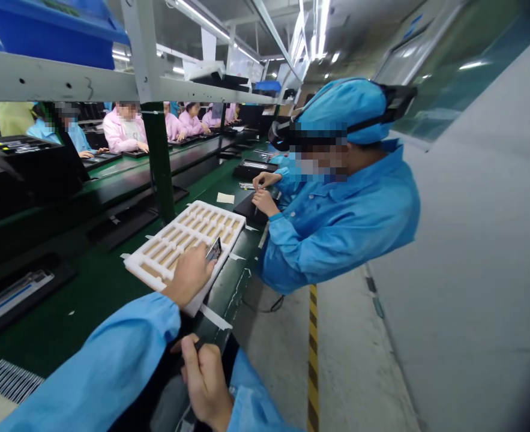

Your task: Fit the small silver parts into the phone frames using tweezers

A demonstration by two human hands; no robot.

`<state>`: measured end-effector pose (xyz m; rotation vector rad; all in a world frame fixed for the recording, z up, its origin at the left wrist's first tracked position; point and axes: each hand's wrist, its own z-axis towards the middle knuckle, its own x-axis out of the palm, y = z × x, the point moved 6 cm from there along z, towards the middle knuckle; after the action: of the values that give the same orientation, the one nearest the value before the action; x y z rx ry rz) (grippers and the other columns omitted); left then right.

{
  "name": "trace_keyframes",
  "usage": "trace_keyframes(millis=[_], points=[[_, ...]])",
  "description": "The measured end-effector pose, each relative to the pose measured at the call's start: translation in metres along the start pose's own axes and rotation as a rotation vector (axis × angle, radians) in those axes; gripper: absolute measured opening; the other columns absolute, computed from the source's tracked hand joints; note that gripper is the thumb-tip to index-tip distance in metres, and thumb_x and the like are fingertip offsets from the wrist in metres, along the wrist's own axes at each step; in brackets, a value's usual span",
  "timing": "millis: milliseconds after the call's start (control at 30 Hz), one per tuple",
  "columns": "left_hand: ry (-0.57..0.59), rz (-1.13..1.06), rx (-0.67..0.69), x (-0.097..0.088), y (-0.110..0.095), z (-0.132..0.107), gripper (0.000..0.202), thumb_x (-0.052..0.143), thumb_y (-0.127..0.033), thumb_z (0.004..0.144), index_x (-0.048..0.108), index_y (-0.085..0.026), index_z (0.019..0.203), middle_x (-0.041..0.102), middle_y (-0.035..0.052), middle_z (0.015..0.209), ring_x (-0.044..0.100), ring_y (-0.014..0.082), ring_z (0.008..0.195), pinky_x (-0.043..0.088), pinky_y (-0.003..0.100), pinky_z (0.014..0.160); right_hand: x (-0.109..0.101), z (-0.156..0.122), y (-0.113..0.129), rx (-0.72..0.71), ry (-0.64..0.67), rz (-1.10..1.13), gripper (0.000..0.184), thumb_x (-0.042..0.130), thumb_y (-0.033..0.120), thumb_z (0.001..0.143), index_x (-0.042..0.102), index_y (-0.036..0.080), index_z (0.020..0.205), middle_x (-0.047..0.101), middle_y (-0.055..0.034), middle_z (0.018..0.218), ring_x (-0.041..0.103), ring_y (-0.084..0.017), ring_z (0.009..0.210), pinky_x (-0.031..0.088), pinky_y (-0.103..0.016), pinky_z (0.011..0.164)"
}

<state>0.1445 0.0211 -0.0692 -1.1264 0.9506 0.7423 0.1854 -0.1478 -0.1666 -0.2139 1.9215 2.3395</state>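
My left hand (191, 273) reaches out over the white foam tray (147, 277). Its fingers are closed on a small flat phone-like part (213, 249) with a dark, shiny face, held at the tray's near right side. Long narrow slots run in rows across the tray, showing a tan bottom. Close to my body, my right hand (207, 381) is curled shut beside the bench edge. Something dark shows by its fingertips, too little of it to name.
A co-worker in a blue smock (341, 222) works at the bench just beyond the tray. Black trays (21, 294) lie on the green bench (93, 270) to the left. A metal shelf (66, 81) with a blue bin (48, 36) hangs overhead. Striped floor tape (313, 354) runs along the right.
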Motion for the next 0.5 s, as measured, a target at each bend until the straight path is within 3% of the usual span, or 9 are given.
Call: trace_keyframes(millis=[67,133,267,367,433,500], points=[[-0.032,-0.011,-0.004,0.005,-0.011,0.004,0.039,0.071,-0.041,0.103,0.066,-0.019,0.135,0.07,0.0096,0.134,0.072,0.0245,0.114,0.063,0.047,0.097,-0.002,-0.001,-0.002,0.022,-0.015,0.002,0.073,0.033,0.07,0.113,0.078,0.021,0.082,0.058,-0.001,0.051,0.062,-0.019,0.049,0.046,-0.027,0.051],[-0.069,-0.027,0.004,-0.004,-0.014,0.004,0.038,0.071,-0.041,0.103,0.066,-0.019,0.133,0.07,0.0093,0.133,0.072,0.024,0.113,0.063,0.046,0.096,-0.003,-0.001,-0.002,0.032,-0.018,0.015,0.074,0.033,0.069,0.114,0.077,0.02,0.081,0.059,-0.0012,0.052,0.062,-0.018,0.048,0.047,-0.027,0.053],[-0.189,-0.064,0.052,-0.053,-0.005,-0.017,0.031,0.069,-0.038,0.104,0.069,-0.02,0.129,0.073,0.0088,0.132,0.073,0.0228,0.114,0.062,0.047,0.1,-0.004,0.002,-0.004,0.096,-0.003,0.159,0.066,0.042,0.071,0.111,0.078,0.018,0.096,0.058,0.0011,0.05,0.072,-0.021,0.058,0.056,-0.028,0.065],[-0.292,-0.087,0.104,-0.102,0.013,-0.063,0.025,0.06,-0.026,0.107,0.075,-0.024,0.126,0.079,0.0057,0.126,0.075,0.0205,0.114,0.06,0.039,0.104,-0.002,0.006,-0.01,0.156,0.021,0.266,0.059,0.054,0.072,0.106,0.074,0.016,0.105,0.061,0.0017,0.052,0.074,-0.022,0.062,0.061,-0.03,0.067],[-0.341,-0.092,0.128,-0.129,0.029,-0.11,0.03,0.055,-0.026,0.106,0.078,-0.027,0.125,0.082,0.0034,0.121,0.078,0.0197,0.109,0.061,0.031,0.098,0.001,0.008,-0.014,0.185,0.048,0.286,0.055,0.066,0.071,0.1,0.072,0.016,0.108,0.072,-0.0029,0.065,0.074,-0.021,0.06,0.059,-0.028,0.057],[-0.353,-0.084,0.139,-0.144,0.047,-0.165,0.033,0.055,-0.029,0.104,0.079,-0.031,0.127,0.081,0.0018,0.123,0.08,0.0195,0.106,0.062,0.027,0.09,0.005,0.01,-0.016,0.206,0.075,0.296,0.054,0.073,0.068,0.095,0.071,0.016,0.108,0.078,-0.0079,0.077,0.075,-0.02,0.059,0.056,-0.026,0.049]])
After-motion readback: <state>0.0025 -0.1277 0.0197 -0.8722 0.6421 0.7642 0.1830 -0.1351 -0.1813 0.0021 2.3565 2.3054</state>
